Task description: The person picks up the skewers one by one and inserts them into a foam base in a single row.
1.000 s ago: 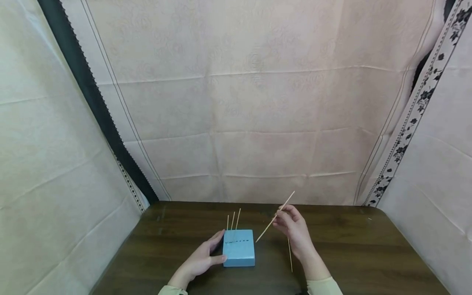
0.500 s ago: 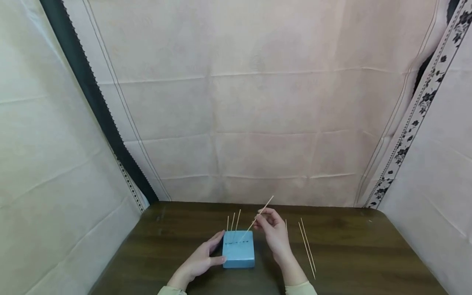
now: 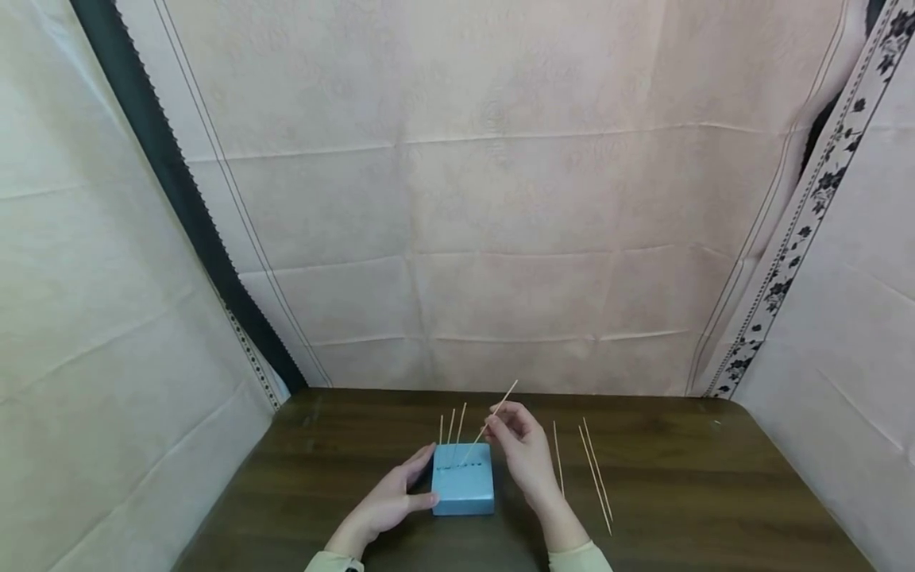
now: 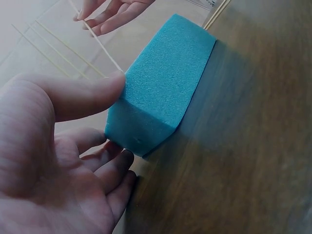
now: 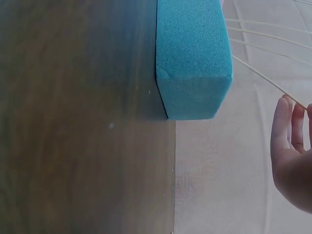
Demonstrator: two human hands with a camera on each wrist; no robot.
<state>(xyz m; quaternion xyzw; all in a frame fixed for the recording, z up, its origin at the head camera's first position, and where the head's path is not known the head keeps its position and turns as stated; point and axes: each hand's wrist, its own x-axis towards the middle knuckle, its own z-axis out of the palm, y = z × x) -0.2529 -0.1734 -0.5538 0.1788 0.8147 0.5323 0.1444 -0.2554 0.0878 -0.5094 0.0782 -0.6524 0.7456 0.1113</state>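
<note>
A blue foam block point(image 3: 463, 479) sits on the dark wooden table point(image 3: 679, 477); the same block shows in the left wrist view point(image 4: 161, 90) and right wrist view point(image 5: 192, 53). Three thin wooden skewers point(image 3: 452, 427) stand upright in its far left part. My left hand point(image 3: 389, 500) holds the block's left side, thumb on the top edge point(image 4: 83, 95). My right hand point(image 3: 525, 453) pinches a slanted skewer point(image 3: 493, 421) whose lower tip meets the block's top beside the standing ones.
Three loose skewers point(image 3: 593, 469) lie on the table to the right of my right hand. Pale cloth panels point(image 3: 500, 199) wall in the back and both sides of the table.
My right hand has carried the skewer leftward from beside the block to over it, and the tip now reaches the block's top. The left hand has stayed put.
</note>
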